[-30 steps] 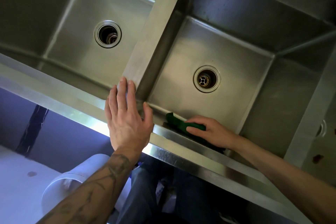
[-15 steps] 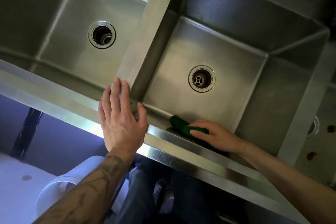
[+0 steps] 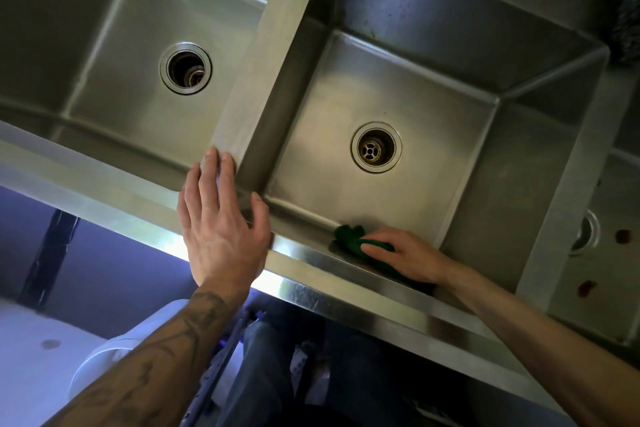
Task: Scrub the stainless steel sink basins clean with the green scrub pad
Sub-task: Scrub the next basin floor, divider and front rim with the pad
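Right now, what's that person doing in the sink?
A person is cleaning a steel double sink. The right hand holds a green pad against the near wall of the right basin. The left hand rests flat on the front rim, fingertips at the divider.
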